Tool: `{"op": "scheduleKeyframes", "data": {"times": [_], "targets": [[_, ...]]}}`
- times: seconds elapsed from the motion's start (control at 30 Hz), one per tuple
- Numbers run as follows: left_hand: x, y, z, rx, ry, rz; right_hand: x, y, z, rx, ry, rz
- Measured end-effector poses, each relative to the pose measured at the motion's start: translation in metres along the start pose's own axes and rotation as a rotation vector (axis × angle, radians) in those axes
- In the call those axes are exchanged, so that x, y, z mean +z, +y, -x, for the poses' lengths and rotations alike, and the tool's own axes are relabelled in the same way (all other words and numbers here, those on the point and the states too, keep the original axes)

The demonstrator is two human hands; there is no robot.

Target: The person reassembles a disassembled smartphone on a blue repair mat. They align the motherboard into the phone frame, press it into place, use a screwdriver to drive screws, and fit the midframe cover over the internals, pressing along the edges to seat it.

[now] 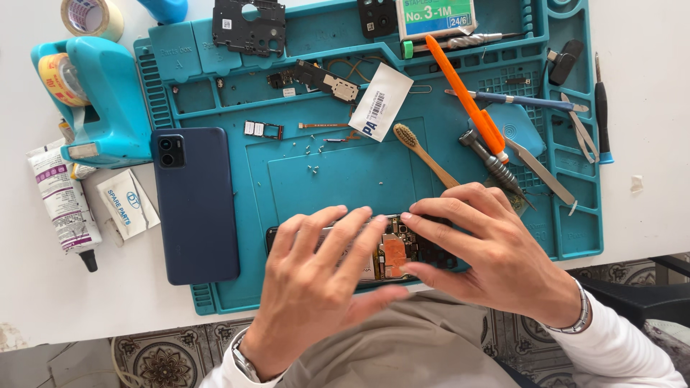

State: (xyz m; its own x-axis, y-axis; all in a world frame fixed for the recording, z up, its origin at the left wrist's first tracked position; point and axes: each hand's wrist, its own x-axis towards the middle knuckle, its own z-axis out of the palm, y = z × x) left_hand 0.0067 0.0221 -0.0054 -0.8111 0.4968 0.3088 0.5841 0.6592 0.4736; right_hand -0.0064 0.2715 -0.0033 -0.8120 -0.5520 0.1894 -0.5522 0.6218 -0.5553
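An opened phone (392, 253) with its circuit board and copper patch bare lies at the near edge of the teal work mat (345, 172). My left hand (316, 287) covers its left part, fingers spread over it and the thumb under its near edge. My right hand (489, 251) grips its right end, with the index fingertip touching the top edge beside the board. The phone's dark blue back cover (195, 205) lies camera side up at the mat's left edge, apart from both hands.
On the mat lie an orange pry tool (467, 104), a bamboo brush (425, 153), tweezers (581, 129), a metal spatula (543, 172), a screwdriver (492, 162), small screws (313, 169), a SIM tray (262, 129) and circuit boards (248, 27). A teal tape dispenser (97, 100) and glue tube (65, 208) sit left.
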Motion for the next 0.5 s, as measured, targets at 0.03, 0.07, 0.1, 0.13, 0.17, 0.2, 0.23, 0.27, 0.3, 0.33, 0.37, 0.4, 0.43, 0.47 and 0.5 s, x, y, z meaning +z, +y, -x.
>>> {"op": "scheduleKeyframes", "data": {"times": [0.03,0.07,0.1,0.13,0.17,0.2,0.23,0.27,0.3,0.33,0.37,0.4,0.43,0.47,0.5], "targets": [[0.0013,0.0012,-0.0007,0.005,-0.002,-0.002,-0.0006,-0.0002,0.0002,-0.011,-0.004,0.012],[0.0029,0.0023,-0.0014,0.010,-0.003,-0.003,-0.0012,-0.0002,0.0001,-0.022,-0.007,0.025],[0.0041,0.0032,-0.0018,0.015,-0.004,-0.006,-0.0017,0.0000,0.0001,-0.034,-0.011,0.037],[0.0045,0.0033,-0.0017,0.017,-0.005,-0.024,-0.0018,0.0000,0.0000,-0.034,-0.013,0.034],[0.0046,0.0029,-0.0015,0.019,-0.009,-0.040,-0.0016,-0.0003,0.0001,-0.032,-0.016,0.031],[0.0048,0.0023,-0.0015,0.022,-0.011,-0.056,-0.0015,-0.0003,0.0000,-0.031,-0.018,0.028],[0.0048,0.0022,-0.0014,0.022,-0.017,-0.056,-0.0021,-0.0002,0.0003,-0.032,-0.024,0.036],[0.0044,0.0016,-0.0013,0.022,-0.022,-0.056,-0.0029,-0.0001,0.0006,-0.035,-0.028,0.045],[0.0040,0.0011,-0.0013,0.022,-0.027,-0.055,-0.0035,0.0000,0.0008,-0.037,-0.034,0.053],[0.0031,0.0004,-0.0012,0.020,-0.032,-0.042,-0.0032,0.0004,0.0005,-0.032,-0.040,0.048],[0.0019,-0.0004,-0.0011,0.019,-0.038,-0.028,-0.0029,0.0010,0.0002,-0.028,-0.045,0.042],[0.0008,-0.0010,-0.0009,0.018,-0.044,-0.014,-0.0024,0.0009,0.0003,-0.022,-0.049,0.036],[0.0003,-0.0015,-0.0010,0.017,-0.044,0.003,-0.0021,0.0006,0.0006,-0.019,-0.052,0.041],[0.0000,-0.0018,-0.0009,0.016,-0.044,0.021,-0.0019,0.0002,0.0011,-0.016,-0.055,0.046],[0.0001,-0.0013,-0.0007,0.015,-0.044,0.039,-0.0023,-0.0001,0.0022,-0.013,-0.058,0.052]]}}
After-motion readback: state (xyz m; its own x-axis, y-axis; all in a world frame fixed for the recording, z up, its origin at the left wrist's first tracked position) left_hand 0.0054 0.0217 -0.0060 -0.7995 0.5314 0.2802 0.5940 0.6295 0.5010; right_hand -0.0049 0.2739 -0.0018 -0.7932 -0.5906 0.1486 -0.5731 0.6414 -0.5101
